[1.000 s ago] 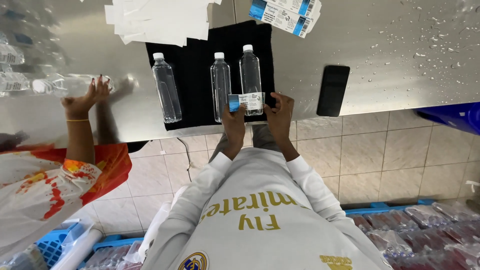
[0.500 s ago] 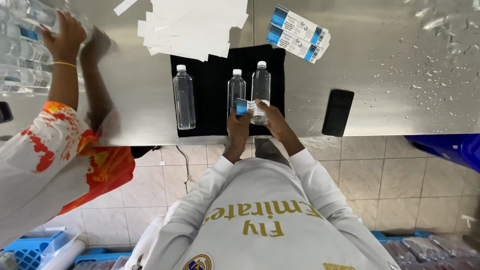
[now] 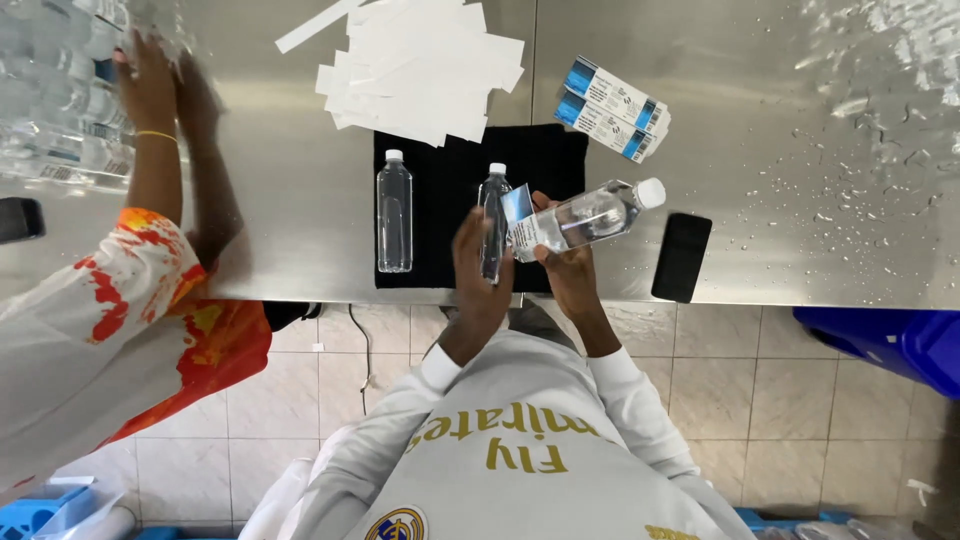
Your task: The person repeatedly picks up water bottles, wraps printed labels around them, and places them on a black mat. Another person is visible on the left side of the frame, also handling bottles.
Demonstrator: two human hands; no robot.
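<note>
Steel worktop [image 3: 300, 150], person in a white jersey standing at its near edge. Right hand [image 3: 568, 275] closed around a clear plastic bottle [image 3: 580, 217], gripping its lower half; bottle tilted nearly flat, white cap pointing right and slightly away, held above the right part of a black cloth [image 3: 450, 170]. A label [image 3: 517, 204], blue and white, sits at the bottle's base end, one edge sticking up; whether it is fully stuck down cannot be made out from here. Left hand [image 3: 478, 268] open, fingers stretched, palm toward the bottle and the label, fingertips close to them; it grips nothing. Behind that hand a second bottle [image 3: 493, 215] stands upright on the cloth, partly hidden. A third bottle [image 3: 394, 211] stands upright at the cloth's left edge, well apart from the hands. Beyond the cloth, a loose pile of white strips [image 3: 420, 70]. To their right, a stack of blue-and-white labels [image 3: 612, 108]. Black phone [image 3: 681, 256] lying flat just right of the cloth, near the worktop's front edge. Water drops scattered over the right side of the worktop. Far left, another person in an orange-and-white sleeve [image 3: 120, 290] reaches a hand [image 3: 150, 85] onto a mass of bottles [image 3: 50, 110].
</note>
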